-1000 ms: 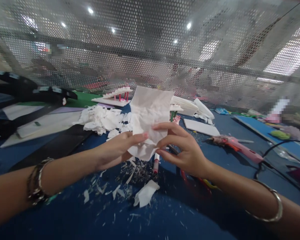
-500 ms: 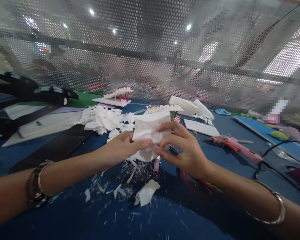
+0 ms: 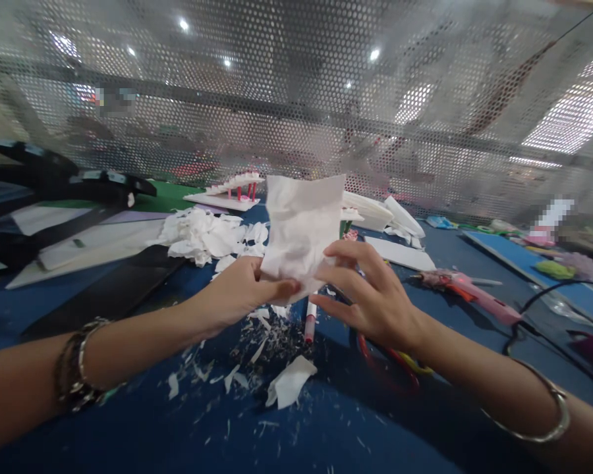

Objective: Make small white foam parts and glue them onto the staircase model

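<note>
A crumpled white sheet of paper [image 3: 304,227] stands upright above the blue table [image 3: 326,428]. My left hand [image 3: 242,293] pinches its lower left edge between thumb and fingers. My right hand [image 3: 370,293] grips the lower right corner with curled fingers. Below the two hands lie a red-and-white marker [image 3: 309,321], white shavings and a torn paper scrap [image 3: 289,383]. Red-handled scissors [image 3: 393,365] lie under my right wrist.
A heap of torn white paper [image 3: 202,237] lies at the back left, next to black boards [image 3: 103,296] and black tools. A pink glue gun [image 3: 467,289] with its black cable lies to the right. White foam models [image 3: 230,189] and a perforated metal screen stand behind.
The sheet was folded down to a small wad half a second ago; it now stands unfolded and tall again. Both hands stay at the same spot.
</note>
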Demonstrator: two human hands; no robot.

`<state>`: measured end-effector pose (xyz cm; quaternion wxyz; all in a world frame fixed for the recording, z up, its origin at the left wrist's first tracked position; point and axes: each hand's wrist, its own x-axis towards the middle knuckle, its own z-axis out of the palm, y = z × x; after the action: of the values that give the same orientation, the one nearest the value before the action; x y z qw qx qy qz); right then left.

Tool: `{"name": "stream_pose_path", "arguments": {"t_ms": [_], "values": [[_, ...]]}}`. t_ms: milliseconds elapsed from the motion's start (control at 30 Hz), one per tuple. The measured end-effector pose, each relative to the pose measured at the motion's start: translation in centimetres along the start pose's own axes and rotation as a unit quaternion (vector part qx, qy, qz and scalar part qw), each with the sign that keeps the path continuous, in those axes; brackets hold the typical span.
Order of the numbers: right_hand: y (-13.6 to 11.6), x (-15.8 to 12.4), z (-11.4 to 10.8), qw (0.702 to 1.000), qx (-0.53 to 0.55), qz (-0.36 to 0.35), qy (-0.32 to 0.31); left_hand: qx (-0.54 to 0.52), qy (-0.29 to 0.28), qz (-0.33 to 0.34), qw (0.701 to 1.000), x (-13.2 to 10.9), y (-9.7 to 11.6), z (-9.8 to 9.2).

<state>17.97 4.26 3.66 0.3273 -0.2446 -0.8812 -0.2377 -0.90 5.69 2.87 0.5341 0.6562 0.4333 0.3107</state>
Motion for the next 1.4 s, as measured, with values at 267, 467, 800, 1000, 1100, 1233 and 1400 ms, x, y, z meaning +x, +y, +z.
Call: {"name": "stream_pose_path", "arguments": {"t_ms": [267,467,800,1000,1100,1233,1400], "values": [[-0.7,0.0,-0.5,0.990,-0.098,-0.091,-0.034,-0.162,-0.033,-0.047,0.985,0.2,-0.3,0.4],[-0.9,0.1,-0.8,0.998,-0.002,-0.051,-0.045,-0.218,-0.043,-0.062,0.973,0.2,-0.4,0.3],[-0.7,0.1,0.7,0.980,0.181,0.075,-0.016,-0.147,-0.022,-0.012,0.989,-0.3,-0.6,0.7],[-0.8,0.2,0.6,0.978,0.170,0.111,-0.041,-0.080,0.006,-0.017,0.997,-0.7,-0.1,0.8],[-0.7,0.1,0.7,0.975,0.177,0.124,-0.047,-0.014,0.023,-0.016,1.000,-0.7,-0.4,0.7],[-0.7,0.0,0.8,0.973,0.188,0.130,-0.045,0.101,0.013,-0.005,0.995,-0.6,-0.6,0.4],[-0.8,-0.1,0.8,0.973,0.181,0.136,-0.041,0.121,-0.006,0.083,0.989,-0.7,0.0,0.5]]}}
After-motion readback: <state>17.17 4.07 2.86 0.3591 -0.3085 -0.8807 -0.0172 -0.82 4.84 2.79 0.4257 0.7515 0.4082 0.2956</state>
